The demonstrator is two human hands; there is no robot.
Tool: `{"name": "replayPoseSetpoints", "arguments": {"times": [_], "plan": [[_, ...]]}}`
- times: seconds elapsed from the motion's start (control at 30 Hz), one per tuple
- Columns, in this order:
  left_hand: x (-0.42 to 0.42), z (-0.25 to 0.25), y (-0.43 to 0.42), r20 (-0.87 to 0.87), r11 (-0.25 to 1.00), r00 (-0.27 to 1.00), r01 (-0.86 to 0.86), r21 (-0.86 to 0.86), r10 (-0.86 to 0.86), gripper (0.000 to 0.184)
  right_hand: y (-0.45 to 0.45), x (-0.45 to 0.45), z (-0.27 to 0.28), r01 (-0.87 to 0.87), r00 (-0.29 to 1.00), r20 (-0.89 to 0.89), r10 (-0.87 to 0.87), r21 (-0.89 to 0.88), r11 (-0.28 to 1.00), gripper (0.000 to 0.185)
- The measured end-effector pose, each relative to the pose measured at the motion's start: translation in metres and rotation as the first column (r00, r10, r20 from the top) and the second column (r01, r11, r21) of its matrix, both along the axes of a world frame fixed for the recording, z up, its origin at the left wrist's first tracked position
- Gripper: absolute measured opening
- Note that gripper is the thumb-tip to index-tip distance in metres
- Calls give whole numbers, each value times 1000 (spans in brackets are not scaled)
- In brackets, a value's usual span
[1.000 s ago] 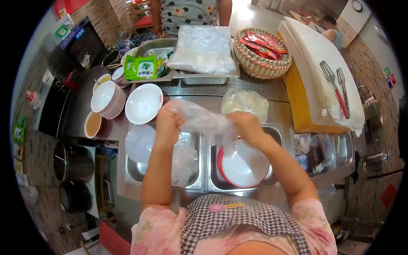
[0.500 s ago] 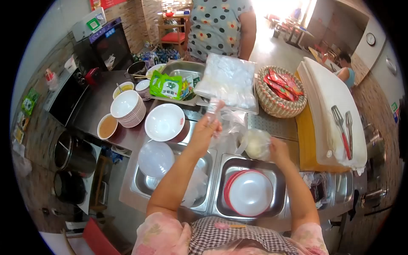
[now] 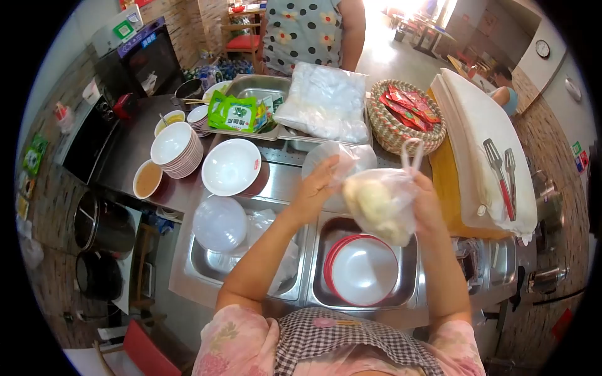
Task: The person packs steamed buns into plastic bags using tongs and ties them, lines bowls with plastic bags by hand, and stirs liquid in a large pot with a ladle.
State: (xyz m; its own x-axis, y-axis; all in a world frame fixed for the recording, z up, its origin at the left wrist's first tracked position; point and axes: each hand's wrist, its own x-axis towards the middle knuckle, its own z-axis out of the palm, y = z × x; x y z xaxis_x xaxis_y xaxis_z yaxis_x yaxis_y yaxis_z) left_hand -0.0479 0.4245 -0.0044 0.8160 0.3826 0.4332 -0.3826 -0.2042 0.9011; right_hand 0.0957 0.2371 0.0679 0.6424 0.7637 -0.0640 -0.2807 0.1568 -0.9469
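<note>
My right hand [image 3: 427, 203] grips a thin plastic bag [image 3: 382, 210] that holds pale, rounded pieces of food, perhaps buns. The bag's handle loops stand up above the hand. My left hand [image 3: 318, 188] is closed at the near edge of a second translucent plastic bag [image 3: 360, 158], which is spread out just beyond it. The two bags come close together and partly overlap in view. Below them, red-rimmed white plates [image 3: 365, 269] lie stacked in a steel basin. A whitish round lid or bowl [image 3: 219, 224] rests in the basin to the left, beside crumpled clear plastic [image 3: 260, 229].
A pile of clear bags [image 3: 323, 103] lies at the back, beside a woven basket [image 3: 379, 128] with red packets. Stacked bowls [image 3: 172, 147] and a large white bowl [image 3: 231, 166] stand left. Tongs [image 3: 498, 172] lie on a white cloth at right. A person stands opposite.
My right hand has raised the filled bag and brought it nearer. The left hand has moved slightly, and the translucent bag beyond it is now spread wider. The whole view has shifted a little.
</note>
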Motion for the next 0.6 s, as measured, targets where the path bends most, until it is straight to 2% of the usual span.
{"name": "replayPoseSetpoints", "arguments": {"times": [0.07,0.1,0.17,0.2,0.23,0.27,0.33,0.37,0.47,0.57,0.6], "plan": [[-10,0,-3,6,989,999,-55,140,54,34,28,-5,-22,-15,980,-195,28,71,997,18],[-16,-7,-1,-22,987,997,-76,145,80,34,41,-7,-32,-17,956,-291,47,106,994,19],[-27,-28,4,-74,981,989,-118,153,130,36,63,-18,-40,-40,871,-480,105,144,989,20],[-33,-32,1,-55,965,988,-129,229,145,35,72,-18,-47,-50,814,-566,133,161,986,21],[-39,-38,-5,-39,944,987,-139,300,158,35,75,18,-102,-309,558,-565,607,537,785,25],[-45,-42,-10,-23,918,985,-149,368,170,35,80,8,-99,-208,688,-591,422,396,894,27],[-53,-43,-19,-73,946,975,-183,267,209,34,93,-23,-86,63,851,-525,6,113,992,30],[-56,-44,-22,-100,956,969,-200,214,225,34,91,-5,-116,-16,823,-558,108,168,986,31],[-56,-67,-14,-225,928,906,-371,-20,357,32,83,-9,-106,17,864,-503,18,66,998,30],[-49,-62,-5,-232,874,913,-393,-284,335,31,66,-8,-94,14,904,-428,-23,-24,1000,27],[-46,-64,-3,-230,880,906,-406,-245,354,30,63,-10,-87,-11,919,-395,-13,-58,998,26]]}}
